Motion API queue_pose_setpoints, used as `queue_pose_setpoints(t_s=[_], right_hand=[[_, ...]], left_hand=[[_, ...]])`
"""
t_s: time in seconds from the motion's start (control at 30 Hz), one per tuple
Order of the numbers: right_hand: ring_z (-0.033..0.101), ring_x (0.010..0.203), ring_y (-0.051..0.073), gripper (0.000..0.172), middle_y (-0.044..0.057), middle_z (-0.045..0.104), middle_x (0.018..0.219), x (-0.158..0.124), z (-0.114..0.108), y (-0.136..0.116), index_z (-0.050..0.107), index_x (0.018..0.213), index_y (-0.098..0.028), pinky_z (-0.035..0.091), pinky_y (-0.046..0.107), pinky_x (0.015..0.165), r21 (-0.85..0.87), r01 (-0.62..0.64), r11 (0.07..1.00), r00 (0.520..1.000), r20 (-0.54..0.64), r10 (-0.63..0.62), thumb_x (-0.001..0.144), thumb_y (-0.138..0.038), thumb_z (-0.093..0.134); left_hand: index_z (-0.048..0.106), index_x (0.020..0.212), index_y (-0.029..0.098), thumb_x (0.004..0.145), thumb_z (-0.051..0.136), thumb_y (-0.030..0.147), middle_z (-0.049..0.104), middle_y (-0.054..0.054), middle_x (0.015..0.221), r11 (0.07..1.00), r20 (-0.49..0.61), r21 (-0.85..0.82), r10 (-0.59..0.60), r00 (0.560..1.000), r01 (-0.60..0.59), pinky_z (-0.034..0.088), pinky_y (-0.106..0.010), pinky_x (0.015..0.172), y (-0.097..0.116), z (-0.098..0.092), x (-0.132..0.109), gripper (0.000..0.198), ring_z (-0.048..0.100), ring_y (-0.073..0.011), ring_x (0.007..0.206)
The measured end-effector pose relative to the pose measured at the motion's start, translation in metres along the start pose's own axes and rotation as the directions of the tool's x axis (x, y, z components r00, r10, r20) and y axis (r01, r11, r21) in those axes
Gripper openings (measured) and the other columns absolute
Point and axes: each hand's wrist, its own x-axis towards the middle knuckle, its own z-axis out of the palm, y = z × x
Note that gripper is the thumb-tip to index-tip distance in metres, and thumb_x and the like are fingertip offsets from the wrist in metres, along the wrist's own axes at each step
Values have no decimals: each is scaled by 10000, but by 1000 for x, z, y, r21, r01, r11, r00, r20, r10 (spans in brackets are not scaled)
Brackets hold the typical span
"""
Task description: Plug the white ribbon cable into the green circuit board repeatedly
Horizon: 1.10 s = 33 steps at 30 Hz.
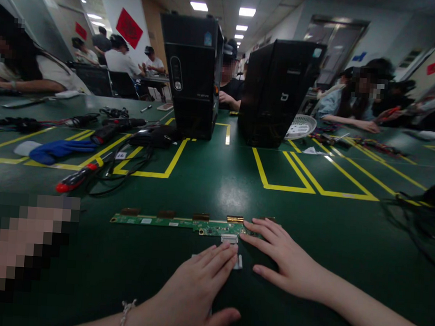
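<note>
A long, narrow green circuit board (176, 223) with copper-coloured flex tabs along its far edge lies flat on the dark green table. My right hand (282, 252) has its fingers spread, with fingertips resting on the board's right end. Just in front of the board, my left hand (203, 286) lies palm down, fingers stretched out and thumb apart. Under its fingertips is a pale flat piece (239, 262), mostly covered, close to a white connector (229, 239) on the board's near edge. What lies beneath the left palm is hidden.
Two black computer towers (189, 76) (278, 93) stand at the back. To the left lie a red-and-black screwdriver (78, 177), a blue glove (64, 150) and cables. A white basket (301, 126) sits behind the right tower; black cables (417, 226) lie far right. People sit around.
</note>
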Motion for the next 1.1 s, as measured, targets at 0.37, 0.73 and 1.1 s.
queue_pose_setpoints(t_s=[0.37,0.73,1.1], right_hand=[[258,1437,302,589,46,323,1563,1,3,2,375,1476,-334,192,591,1168,17,19,1000,999,-30,-19,933,-517,511],[258,1437,306,633,51,323,1564,1,1,2,318,1502,-337,198,589,1166,20,28,999,999,-31,-28,930,-514,522],[243,1444,295,636,38,311,1570,1,1,2,298,1510,-336,204,581,1168,5,33,999,999,-27,-33,937,-516,507]], left_hand=[[359,1491,144,908,511,580,333,-152,1560,1000,-45,11,-28,999,29,359,-483,1120,2,7,-1,743,352,-340,1407],[341,1500,114,911,469,622,306,-145,1566,997,-14,41,-58,998,58,333,-493,1137,4,7,1,788,314,-353,1422],[310,1512,125,902,491,617,271,-136,1573,998,-36,35,-54,998,55,321,-490,1147,4,10,0,804,283,-326,1437]])
